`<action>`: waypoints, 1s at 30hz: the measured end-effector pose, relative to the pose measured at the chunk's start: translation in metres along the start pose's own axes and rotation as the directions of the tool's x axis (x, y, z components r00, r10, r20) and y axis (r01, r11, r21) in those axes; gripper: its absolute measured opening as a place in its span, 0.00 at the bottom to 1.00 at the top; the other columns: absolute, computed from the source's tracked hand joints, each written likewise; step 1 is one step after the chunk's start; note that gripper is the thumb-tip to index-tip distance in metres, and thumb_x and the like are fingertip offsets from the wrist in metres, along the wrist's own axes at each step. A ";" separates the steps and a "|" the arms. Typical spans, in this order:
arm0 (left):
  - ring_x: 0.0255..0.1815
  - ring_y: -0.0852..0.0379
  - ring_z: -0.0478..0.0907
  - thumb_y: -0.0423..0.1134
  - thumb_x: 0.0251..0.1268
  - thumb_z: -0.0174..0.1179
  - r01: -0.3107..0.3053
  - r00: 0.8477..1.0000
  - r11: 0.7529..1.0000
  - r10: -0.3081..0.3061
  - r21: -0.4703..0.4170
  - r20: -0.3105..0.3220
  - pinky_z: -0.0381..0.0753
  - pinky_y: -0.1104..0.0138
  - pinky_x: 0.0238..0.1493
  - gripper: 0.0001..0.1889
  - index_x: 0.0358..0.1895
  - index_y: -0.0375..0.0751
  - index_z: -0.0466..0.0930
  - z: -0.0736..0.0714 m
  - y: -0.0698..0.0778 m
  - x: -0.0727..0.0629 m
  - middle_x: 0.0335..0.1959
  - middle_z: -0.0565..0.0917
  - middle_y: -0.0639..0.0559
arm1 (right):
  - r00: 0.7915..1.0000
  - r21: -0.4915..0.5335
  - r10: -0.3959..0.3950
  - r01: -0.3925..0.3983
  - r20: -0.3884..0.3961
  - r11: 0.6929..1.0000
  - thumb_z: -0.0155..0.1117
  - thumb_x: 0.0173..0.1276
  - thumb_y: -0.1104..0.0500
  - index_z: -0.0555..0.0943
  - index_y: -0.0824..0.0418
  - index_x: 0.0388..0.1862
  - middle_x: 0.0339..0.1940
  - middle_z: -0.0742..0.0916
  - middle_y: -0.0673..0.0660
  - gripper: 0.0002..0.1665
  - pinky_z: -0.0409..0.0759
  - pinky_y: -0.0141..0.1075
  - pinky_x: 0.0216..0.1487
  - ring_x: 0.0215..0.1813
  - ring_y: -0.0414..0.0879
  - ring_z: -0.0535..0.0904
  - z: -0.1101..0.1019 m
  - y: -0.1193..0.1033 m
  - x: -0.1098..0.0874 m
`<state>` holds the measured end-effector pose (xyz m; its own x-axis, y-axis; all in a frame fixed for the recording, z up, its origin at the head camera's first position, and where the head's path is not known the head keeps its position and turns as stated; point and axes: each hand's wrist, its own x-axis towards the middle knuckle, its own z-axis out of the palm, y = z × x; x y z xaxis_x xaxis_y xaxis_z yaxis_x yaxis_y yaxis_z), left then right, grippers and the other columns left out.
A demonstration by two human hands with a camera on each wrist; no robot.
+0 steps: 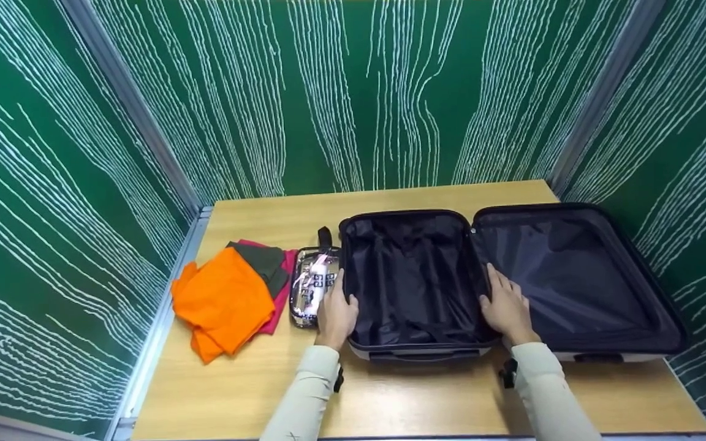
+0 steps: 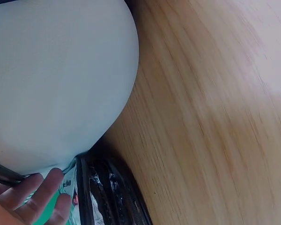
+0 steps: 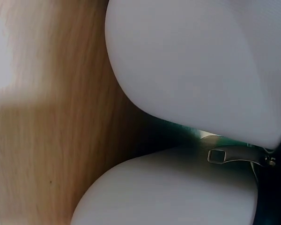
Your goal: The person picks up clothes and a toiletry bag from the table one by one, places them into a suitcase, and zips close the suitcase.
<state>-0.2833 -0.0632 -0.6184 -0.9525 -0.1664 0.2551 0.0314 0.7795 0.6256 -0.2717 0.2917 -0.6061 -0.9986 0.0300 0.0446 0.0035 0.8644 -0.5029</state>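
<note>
An open suitcase with a black lining lies on the table, its deep half between the two hands. Along that half's left rim rests my left hand, fingers pointing away and thumb over the edge. The left wrist view has those fingers fairly straight beside the pale shell. My right hand touches the right rim by the hinge, fingers extended toward the back. Its fingers are out of sight in the right wrist view, where two pale shell halves and a hinge fitting show. A clear, black-trimmed pouch sits beside my left hand.
The suitcase's other half lies spread out to the right. At the left are folded cloths: an orange one on top, a dark grey-green one and a pinkish-red one beneath. Green walls with white lines enclose the wooden table.
</note>
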 end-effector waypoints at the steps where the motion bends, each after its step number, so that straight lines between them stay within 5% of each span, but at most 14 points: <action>1: 0.46 0.37 0.86 0.36 0.65 0.63 0.002 1.000 1.000 -0.002 -0.002 -0.002 0.84 0.48 0.44 0.35 0.77 0.47 0.67 0.000 0.000 0.000 0.52 0.87 0.34 | 1.000 -0.001 0.002 -0.002 -0.001 1.000 0.53 0.76 0.58 0.48 0.60 0.85 0.80 0.63 0.70 0.43 0.57 0.74 0.68 0.76 0.75 0.56 0.000 0.000 0.000; 16: 0.51 0.38 0.86 0.39 0.64 0.65 -0.009 0.989 1.000 0.006 -0.019 -0.151 0.84 0.48 0.50 0.27 0.68 0.44 0.77 0.001 -0.004 -0.006 0.56 0.87 0.42 | 1.000 0.008 0.001 -0.001 -0.011 1.000 0.52 0.77 0.57 0.47 0.58 0.85 0.81 0.63 0.69 0.43 0.57 0.73 0.69 0.77 0.74 0.55 0.000 0.001 0.000; 21: 0.52 0.38 0.86 0.42 0.67 0.63 0.013 0.989 0.999 -0.017 -0.034 -0.148 0.83 0.47 0.50 0.26 0.68 0.47 0.77 0.000 -0.006 -0.009 0.59 0.86 0.43 | 1.000 0.026 0.009 -0.008 -0.026 1.000 0.52 0.77 0.58 0.48 0.58 0.85 0.81 0.63 0.69 0.43 0.57 0.73 0.69 0.78 0.74 0.55 0.002 0.002 0.001; 30: 0.65 0.38 0.77 0.52 0.70 0.64 0.029 0.986 0.999 -0.026 0.017 -0.166 0.73 0.45 0.68 0.29 0.70 0.47 0.75 -0.026 -0.042 -0.006 0.64 0.82 0.40 | 1.000 0.031 0.015 -0.015 -0.016 0.999 0.52 0.77 0.58 0.48 0.58 0.85 0.81 0.63 0.68 0.43 0.57 0.73 0.69 0.78 0.74 0.55 0.003 0.002 0.003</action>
<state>-0.2709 -0.1105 -0.6266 -0.8895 -0.2847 0.3574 -0.0019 0.7845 0.6201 -0.2747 0.2924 -0.6096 -0.9974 0.0514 0.0509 0.0166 0.8477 -0.5302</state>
